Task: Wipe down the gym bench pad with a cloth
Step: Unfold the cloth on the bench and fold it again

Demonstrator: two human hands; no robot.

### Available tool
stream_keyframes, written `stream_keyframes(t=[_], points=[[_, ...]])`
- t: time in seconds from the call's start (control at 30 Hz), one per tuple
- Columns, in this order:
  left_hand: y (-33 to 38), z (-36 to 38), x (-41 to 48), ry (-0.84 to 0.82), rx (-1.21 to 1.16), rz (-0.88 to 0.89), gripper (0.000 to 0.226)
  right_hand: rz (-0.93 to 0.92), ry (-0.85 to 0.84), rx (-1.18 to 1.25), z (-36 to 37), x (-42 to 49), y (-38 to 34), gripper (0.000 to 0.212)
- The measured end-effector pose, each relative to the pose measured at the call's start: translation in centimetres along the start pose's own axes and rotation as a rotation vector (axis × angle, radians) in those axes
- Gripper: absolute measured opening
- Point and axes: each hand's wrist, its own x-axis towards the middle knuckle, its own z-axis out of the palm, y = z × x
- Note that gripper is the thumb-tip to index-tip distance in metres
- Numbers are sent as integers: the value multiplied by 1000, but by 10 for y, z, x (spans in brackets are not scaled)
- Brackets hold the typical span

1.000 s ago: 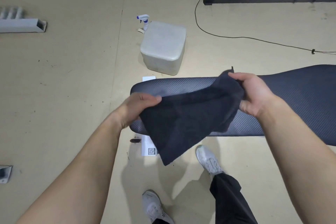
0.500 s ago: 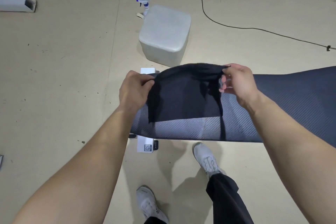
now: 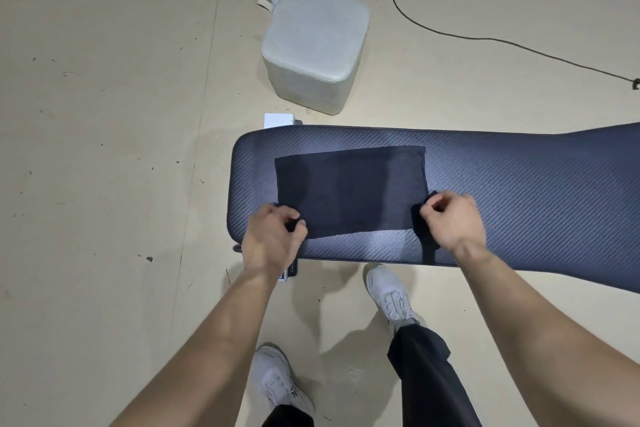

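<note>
My left hand (image 3: pixel 273 239) and right hand (image 3: pixel 450 224) are each pinching a near corner of the dark cloth (image 3: pixel 349 189). It is lying flat and rectangular on the ribbed bench pad (image 3: pixel 519 191), near its rounded end.

Bright, even overhead light, no harsh glare. Soft sheen patch on pad (image 3: pixel 374 241) just below cloth (image 3: pixel 349 191). Faint double shadows of legs on floor (image 3: pixel 104 149) below pad. Sharp at centre; wide-angle bend w/ pad's right end curving; far corners slightly soft.
</note>
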Motion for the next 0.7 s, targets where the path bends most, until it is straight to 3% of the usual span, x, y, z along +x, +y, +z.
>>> stream_keyframes(t=[0.1, 0.2, 0.27, 0.33, 0.4, 0.5, 0.63, 0.7], points=[[7, 2, 8, 103, -157, -157, 30, -75, 85, -65, 7, 1, -10, 35], [16, 7, 25, 97, -273, -270, 40, -238, 159, -129, 16, -1, -39, 35], [24, 9, 35, 65, -338, -364, 44, -319, 45, -72, 24, -2, -65, 23], [32, 7, 39, 54, -372, -397, 41, -330, -176, 19, 36, -6, -90, 13], [48, 3, 32, 42, -423, -331, 35, -288, -410, 169, 45, -13, -108, 13], [80, 1, 10, -36, -435, -101, 36, -160, -617, 476, 40, -25, -123, 38], [121, 26, -14, -269, -519, 81, 61, -226, -511, 603, 6, -24, -95, 30], [135, 38, -16, -403, -635, 79, 49, -161, -490, 642, -14, -12, -70, 18]])
